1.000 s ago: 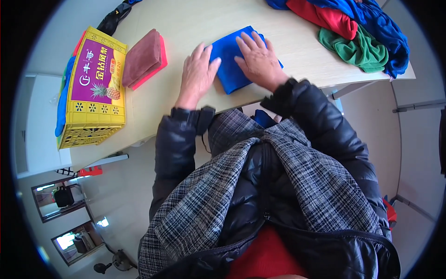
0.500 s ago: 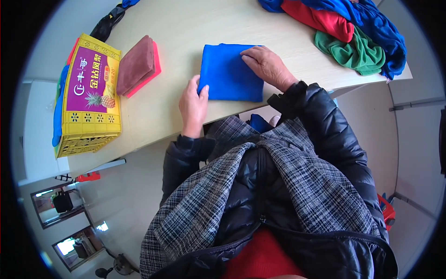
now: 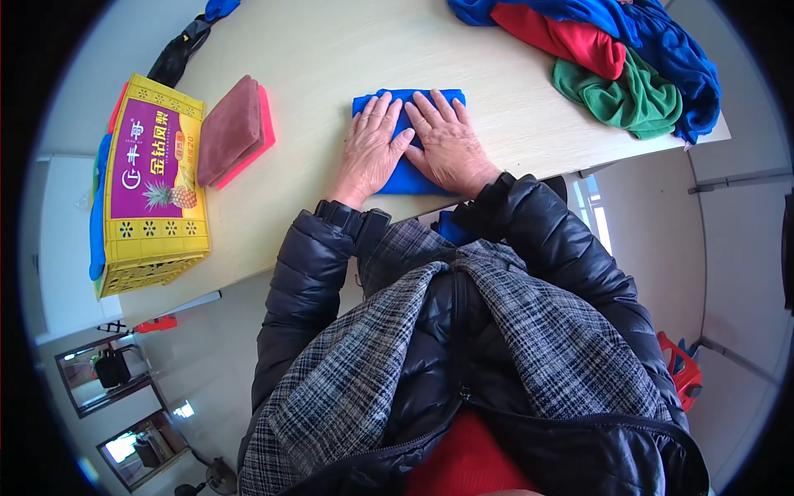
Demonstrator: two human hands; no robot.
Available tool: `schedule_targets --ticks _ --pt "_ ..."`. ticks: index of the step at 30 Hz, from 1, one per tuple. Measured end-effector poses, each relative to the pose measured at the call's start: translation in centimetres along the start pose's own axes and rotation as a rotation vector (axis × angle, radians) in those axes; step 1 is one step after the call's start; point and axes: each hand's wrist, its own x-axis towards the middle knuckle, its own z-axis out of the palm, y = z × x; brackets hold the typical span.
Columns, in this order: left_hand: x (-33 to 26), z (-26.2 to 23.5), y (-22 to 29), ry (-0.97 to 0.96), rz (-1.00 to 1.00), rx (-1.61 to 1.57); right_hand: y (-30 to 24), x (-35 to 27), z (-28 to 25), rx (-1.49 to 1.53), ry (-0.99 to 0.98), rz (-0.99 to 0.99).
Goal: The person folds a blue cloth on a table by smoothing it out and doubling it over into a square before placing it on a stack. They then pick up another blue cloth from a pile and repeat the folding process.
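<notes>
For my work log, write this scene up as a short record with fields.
Left hand: palm down on a folded blue cloth
Right hand: palm down on the same cloth
Surface: pale table
Left side: yellow crate
Beside crate: brown cloth, folded, on a pink cloth
Upper right: loose heap of blue, red and green cloths

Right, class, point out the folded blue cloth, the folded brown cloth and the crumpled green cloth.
Blue cloth [image 3: 407, 178]: head view, on its uncovered lower part.
Brown cloth [image 3: 229, 132]: head view, on its upper face.
Green cloth [image 3: 617, 96]: head view, on its middle folds.
</notes>
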Motion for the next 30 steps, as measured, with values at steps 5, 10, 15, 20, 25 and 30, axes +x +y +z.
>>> schedule_targets --ticks 5,10,15,20,25,30 --pt "0.1 0.1 0.2 -0.012 -0.045 -0.019 1.5 0.6 0.0 0.005 0.012 0.088" --pt "-0.1 0.3 -0.1 -0.019 -0.095 -0.021 2.8 1.3 0.2 0.021 0.021 0.144" --pt "0.3 0.2 0.0 0.002 -0.154 -0.029 4.7 1.3 -0.2 0.006 0.035 0.186" --pt "-0.7 -1.0 -0.6 0.003 -0.296 0.035 5.5 1.2 -2.4 -0.057 -0.066 0.258" --pt "-1.1 -2.0 1.4 0.047 -0.221 0.097 1.4 -0.5 -2.2 -0.147 0.083 0.057" --pt "0.5 -0.4 1.1 -0.053 -0.093 0.016 -0.5 -0.7 -0.6 0.009 0.034 -0.081"
